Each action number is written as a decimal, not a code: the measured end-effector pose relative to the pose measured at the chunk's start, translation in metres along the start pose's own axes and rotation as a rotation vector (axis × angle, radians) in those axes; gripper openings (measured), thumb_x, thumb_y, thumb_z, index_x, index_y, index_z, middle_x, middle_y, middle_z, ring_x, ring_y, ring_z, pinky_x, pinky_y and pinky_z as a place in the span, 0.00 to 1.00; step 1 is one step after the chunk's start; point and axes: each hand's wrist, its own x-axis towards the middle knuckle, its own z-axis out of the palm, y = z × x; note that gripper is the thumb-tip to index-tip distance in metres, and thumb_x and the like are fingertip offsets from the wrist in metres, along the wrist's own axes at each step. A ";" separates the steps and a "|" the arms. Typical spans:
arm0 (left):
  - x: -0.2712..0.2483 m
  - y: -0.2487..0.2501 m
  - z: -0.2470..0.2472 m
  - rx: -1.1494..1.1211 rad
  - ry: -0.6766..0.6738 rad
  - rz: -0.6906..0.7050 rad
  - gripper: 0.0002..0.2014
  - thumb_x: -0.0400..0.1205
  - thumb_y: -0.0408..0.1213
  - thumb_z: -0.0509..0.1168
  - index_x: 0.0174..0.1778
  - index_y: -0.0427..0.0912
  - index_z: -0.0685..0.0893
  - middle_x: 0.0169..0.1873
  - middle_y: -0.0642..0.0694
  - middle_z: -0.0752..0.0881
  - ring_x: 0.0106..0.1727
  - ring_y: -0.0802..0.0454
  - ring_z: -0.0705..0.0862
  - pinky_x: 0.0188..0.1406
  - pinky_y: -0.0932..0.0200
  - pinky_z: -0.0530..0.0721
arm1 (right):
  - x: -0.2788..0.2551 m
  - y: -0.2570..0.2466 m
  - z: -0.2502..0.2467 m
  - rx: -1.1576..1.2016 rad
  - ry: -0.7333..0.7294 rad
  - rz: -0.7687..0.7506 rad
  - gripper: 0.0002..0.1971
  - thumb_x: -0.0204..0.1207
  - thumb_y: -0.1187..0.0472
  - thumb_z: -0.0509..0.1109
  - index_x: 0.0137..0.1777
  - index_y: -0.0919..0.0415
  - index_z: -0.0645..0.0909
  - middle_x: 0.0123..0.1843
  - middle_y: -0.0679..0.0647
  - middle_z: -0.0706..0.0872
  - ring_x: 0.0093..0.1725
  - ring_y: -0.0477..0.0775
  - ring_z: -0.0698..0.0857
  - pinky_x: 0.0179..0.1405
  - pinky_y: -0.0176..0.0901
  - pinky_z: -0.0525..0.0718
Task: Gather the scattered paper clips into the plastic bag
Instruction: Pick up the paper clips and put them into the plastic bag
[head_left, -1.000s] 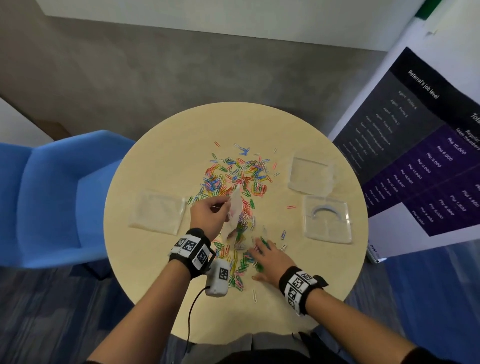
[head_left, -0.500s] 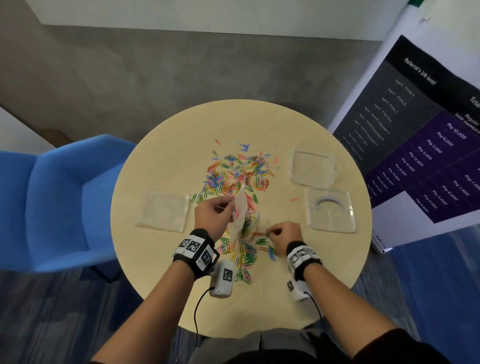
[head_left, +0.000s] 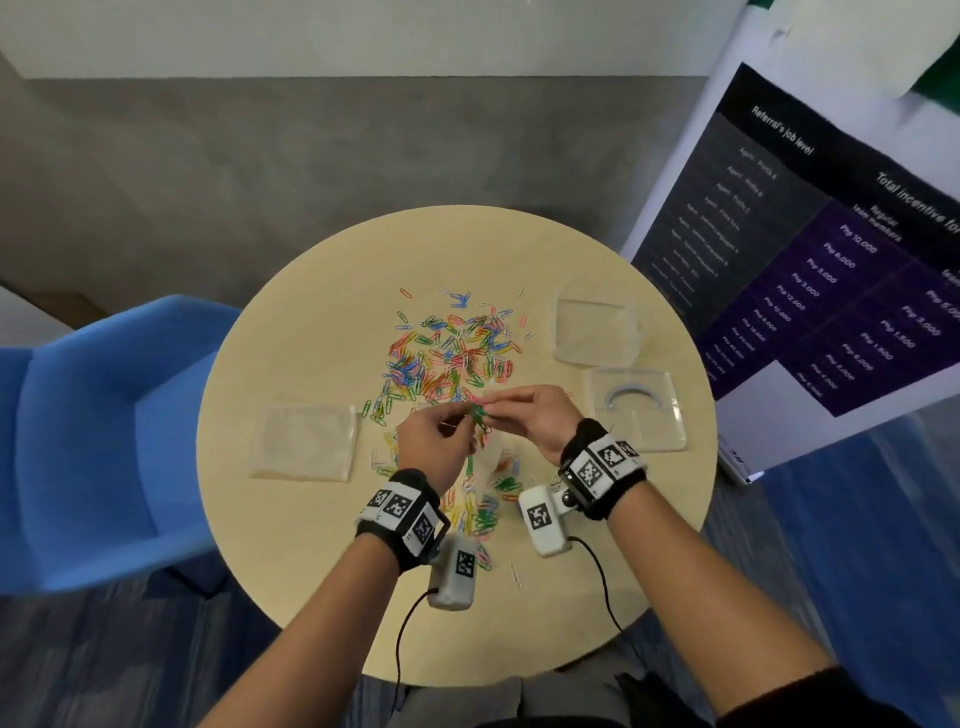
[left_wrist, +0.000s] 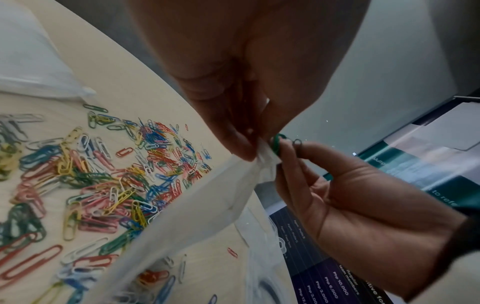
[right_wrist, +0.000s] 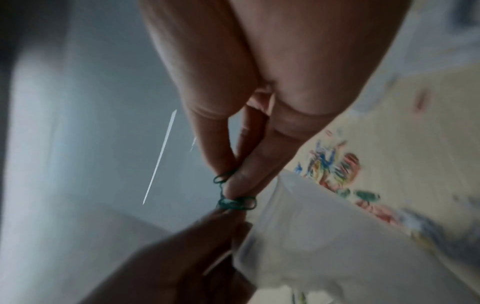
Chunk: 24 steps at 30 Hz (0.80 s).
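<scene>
Coloured paper clips (head_left: 452, 353) lie scattered across the middle of the round table (head_left: 291, 530); more clips (head_left: 483, 514) lie between my wrists. My left hand (head_left: 441, 441) pinches the top edge of a clear plastic bag (left_wrist: 197, 207), which hangs down to the table. My right hand (head_left: 524, 410) pinches a few green paper clips (left_wrist: 277, 144) right at the bag's mouth, touching the left fingertips. The right wrist view shows the green clips (right_wrist: 233, 202) between thumb and forefinger, above the blurred bag (right_wrist: 311, 236).
Another flat plastic bag (head_left: 306, 441) lies at the table's left, a third bag (head_left: 595, 332) at the right. A clear square box (head_left: 636, 408) stands right of my right hand. A blue chair (head_left: 78, 441) is on the left, a poster board (head_left: 810, 249) on the right.
My right hand picked green clips up from the table's near side, rose and moved left to the bag's mouth. The left hand kept holding the bag, slightly raised.
</scene>
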 end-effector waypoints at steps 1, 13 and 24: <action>0.000 0.001 0.002 0.005 0.012 -0.006 0.08 0.80 0.32 0.69 0.52 0.38 0.91 0.33 0.44 0.90 0.32 0.49 0.90 0.36 0.56 0.90 | 0.001 -0.001 0.000 -0.094 0.025 -0.011 0.07 0.72 0.78 0.73 0.49 0.75 0.87 0.48 0.67 0.89 0.45 0.58 0.90 0.49 0.40 0.90; 0.009 0.010 0.013 0.047 0.143 -0.059 0.08 0.80 0.35 0.69 0.52 0.43 0.92 0.34 0.47 0.91 0.34 0.53 0.89 0.41 0.55 0.90 | 0.008 -0.018 -0.012 -0.690 0.145 -0.266 0.11 0.75 0.74 0.69 0.50 0.62 0.90 0.49 0.56 0.91 0.43 0.54 0.91 0.45 0.51 0.92; 0.002 0.002 -0.017 -0.016 0.282 -0.120 0.07 0.81 0.33 0.68 0.50 0.41 0.91 0.33 0.48 0.90 0.33 0.47 0.90 0.38 0.56 0.90 | 0.027 0.118 -0.036 -1.735 -0.247 -0.123 0.36 0.80 0.34 0.47 0.85 0.47 0.46 0.87 0.55 0.45 0.85 0.66 0.48 0.81 0.69 0.51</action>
